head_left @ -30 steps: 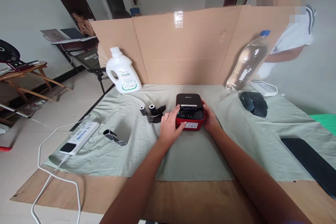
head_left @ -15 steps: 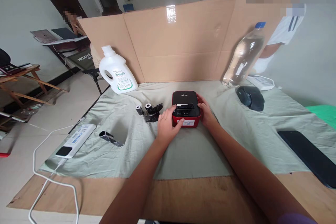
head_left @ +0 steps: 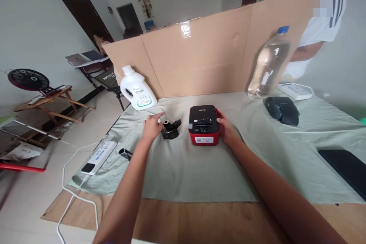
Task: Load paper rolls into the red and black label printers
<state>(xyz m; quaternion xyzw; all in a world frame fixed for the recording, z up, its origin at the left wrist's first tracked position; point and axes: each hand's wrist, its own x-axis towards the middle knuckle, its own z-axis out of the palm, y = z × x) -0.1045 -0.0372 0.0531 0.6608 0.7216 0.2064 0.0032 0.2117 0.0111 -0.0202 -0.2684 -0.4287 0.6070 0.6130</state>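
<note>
A small printer [head_left: 204,124] with a black top and red sides stands on the grey-green cloth, a white label on its front. My right hand [head_left: 225,126] is against its right side, thumb on the edge and fingers along the side, partly hidden. To the left, my left hand [head_left: 152,126] hovers at a bundle of black ribbon rolls [head_left: 170,129], index finger stretched out over it and the other fingers bent. The hand hides the bundle's left part. Below the left wrist, partly covered by the forearm, lies another black ribbon roll [head_left: 125,154].
A white jug [head_left: 138,89] and a water bottle [head_left: 268,65] stand before a cardboard screen [head_left: 200,61]. At right lie a black mouse [head_left: 281,110] and a phone [head_left: 344,171]; at left, a white power bank [head_left: 99,157] with its cable. A person stands behind the screen.
My left hand has let go of the printer's left side and moved left to the ribbon rolls. The right hand stays at the printer. The view has shifted slightly.
</note>
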